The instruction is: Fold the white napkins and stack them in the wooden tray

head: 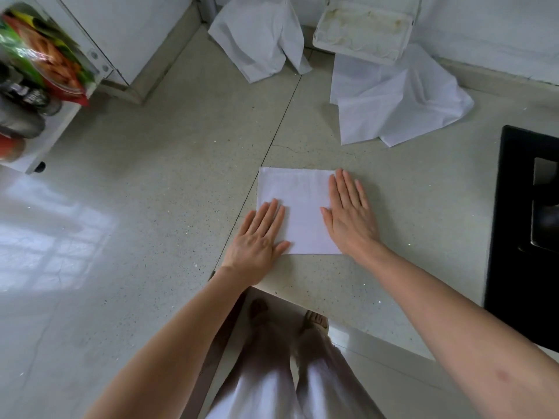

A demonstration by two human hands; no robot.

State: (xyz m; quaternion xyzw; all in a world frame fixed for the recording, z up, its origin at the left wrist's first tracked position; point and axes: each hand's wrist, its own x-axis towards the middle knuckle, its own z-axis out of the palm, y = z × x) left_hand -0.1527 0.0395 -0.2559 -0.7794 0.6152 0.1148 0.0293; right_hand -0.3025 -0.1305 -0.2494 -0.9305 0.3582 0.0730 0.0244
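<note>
A folded white square napkin lies flat on the speckled pale stone counter, near its front edge. The left hand presses on its 7 o'clock corner with straight fingers, flat. The right hand lies flat along its 3 o'clock edge, fingers straight and close together. At 12 o'clock from the napkin a worn white rectangular tray stands by the wall, partly on a loose white unfolded napkin. At 11 o'clock another crumpled white napkin leans at the wall
</note>
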